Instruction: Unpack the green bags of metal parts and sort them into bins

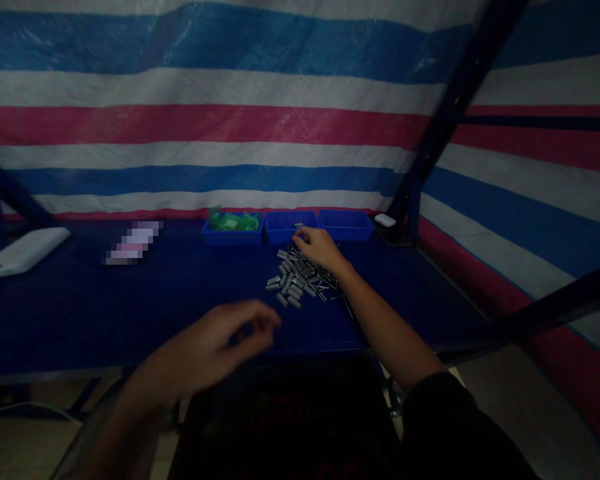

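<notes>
A pile of small grey cylinders (294, 283) and thin metal rods (322, 287) lies on the dark blue table. My right hand (320, 245) is over the back of the pile, at the front edge of the middle blue bin (279, 235); its fingers are bent together, and what they hold, if anything, is too small to tell. One small light piece (299, 225) shows in that bin, just beyond my fingertips. Nearer to me, left of the pile, my left hand (230, 337) hangs above the table's front part, blurred, with fingers curled and a gap inside them.
A blue bin with green plastic packets (233, 222) stands on the left of the row, another blue bin (346, 227) on the right. A white case (385, 220) lies on a dark flat object at far right. A white object (27, 252) and a pixelated item (134, 243) lie left.
</notes>
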`<state>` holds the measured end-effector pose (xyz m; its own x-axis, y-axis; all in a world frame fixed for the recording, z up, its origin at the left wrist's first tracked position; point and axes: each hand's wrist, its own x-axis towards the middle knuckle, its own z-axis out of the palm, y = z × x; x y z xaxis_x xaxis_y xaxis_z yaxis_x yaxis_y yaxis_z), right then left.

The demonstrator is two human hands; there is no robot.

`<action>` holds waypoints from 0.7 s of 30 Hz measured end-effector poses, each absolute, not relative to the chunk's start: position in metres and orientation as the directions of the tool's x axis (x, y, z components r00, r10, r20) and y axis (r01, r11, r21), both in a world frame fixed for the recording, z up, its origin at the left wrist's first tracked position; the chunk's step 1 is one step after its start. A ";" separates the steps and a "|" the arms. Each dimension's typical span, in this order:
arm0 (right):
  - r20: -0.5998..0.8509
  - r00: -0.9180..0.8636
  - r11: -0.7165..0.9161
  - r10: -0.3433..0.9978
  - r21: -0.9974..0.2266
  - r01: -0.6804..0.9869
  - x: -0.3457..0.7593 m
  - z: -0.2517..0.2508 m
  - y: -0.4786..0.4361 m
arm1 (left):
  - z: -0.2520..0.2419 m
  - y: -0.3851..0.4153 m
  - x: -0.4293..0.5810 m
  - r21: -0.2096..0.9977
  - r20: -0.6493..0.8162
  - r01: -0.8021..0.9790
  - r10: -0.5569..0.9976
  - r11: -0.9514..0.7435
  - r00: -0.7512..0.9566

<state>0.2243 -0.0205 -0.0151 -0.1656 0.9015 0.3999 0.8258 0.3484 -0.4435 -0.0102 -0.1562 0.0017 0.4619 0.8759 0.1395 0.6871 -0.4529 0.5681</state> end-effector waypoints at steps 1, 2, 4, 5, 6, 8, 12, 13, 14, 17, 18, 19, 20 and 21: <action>0.402 -0.182 0.363 0.897 -0.439 0.821 0.222 -0.015 -0.022 | 0.002 -0.145 -0.004 0.523 0.150 0.705 0.866 -0.479 0.478; 0.402 -0.196 0.375 0.894 -0.437 0.817 0.221 -0.015 -0.023 | 0.001 -0.133 0.003 0.465 0.157 0.723 0.852 -0.511 0.500; 0.394 -0.220 0.392 0.893 -0.437 0.810 0.218 -0.016 -0.026 | -0.002 -0.112 0.015 0.331 0.161 0.757 0.824 -0.564 0.543; 0.388 -0.229 0.398 0.893 -0.439 0.806 0.217 -0.016 -0.026 | -0.004 -0.104 0.020 0.276 0.155 0.772 0.819 -0.573 0.553; 0.382 -0.239 0.403 0.893 -0.441 0.802 0.215 -0.017 -0.027 | -0.007 -0.099 0.024 0.232 0.144 0.786 0.819 -0.573 0.555; 0.373 -0.256 0.413 0.892 -0.441 0.797 0.214 -0.018 -0.028 | -0.012 -0.096 0.028 0.177 0.127 0.813 0.832 -0.555 0.541; 0.352 -0.280 0.422 0.893 -0.441 0.792 0.208 -0.018 -0.030 | -0.013 -0.093 0.026 0.189 0.185 0.796 0.817 -0.575 0.546; 0.355 -0.288 0.433 0.889 -0.451 0.781 0.206 -0.017 -0.032 | -0.011 -0.088 0.025 0.225 0.205 0.773 0.804 -0.593 0.558; 0.368 -0.298 0.452 0.881 -0.465 0.761 0.204 -0.016 -0.033 | -0.007 -0.081 0.025 0.281 0.217 0.747 0.798 -0.603 0.562; 0.458 -0.297 0.523 0.838 -0.518 0.676 0.200 -0.013 -0.036 | 0.007 -0.049 0.028 0.556 0.207 0.662 0.855 -0.503 0.476; 0.489 -0.280 0.537 0.826 -0.531 0.655 0.200 -0.012 -0.037 | 0.011 -0.038 0.030 0.652 0.201 0.610 0.878 -0.452 0.435; 0.513 -0.261 0.544 0.818 -0.542 0.641 0.200 -0.012 -0.037 | 0.013 -0.028 0.031 0.739 0.159 0.538 0.881 -0.405 0.445; 0.524 -0.248 0.547 0.814 -0.551 0.630 0.201 -0.012 -0.037 | 0.012 -0.018 0.033 0.815 0.121 0.460 0.879 -0.353 0.461; 0.525 -0.247 0.548 0.815 -0.559 0.622 0.202 -0.012 -0.036 | 0.010 -0.011 0.035 0.875 0.089 0.383 0.877 -0.295 0.473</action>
<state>0.2018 -0.0364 -0.0115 -0.2468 0.8148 0.5246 0.6219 0.5483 -0.5591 0.0346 -0.0105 0.0099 0.4725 0.8768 0.0888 0.3832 -0.2952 0.8752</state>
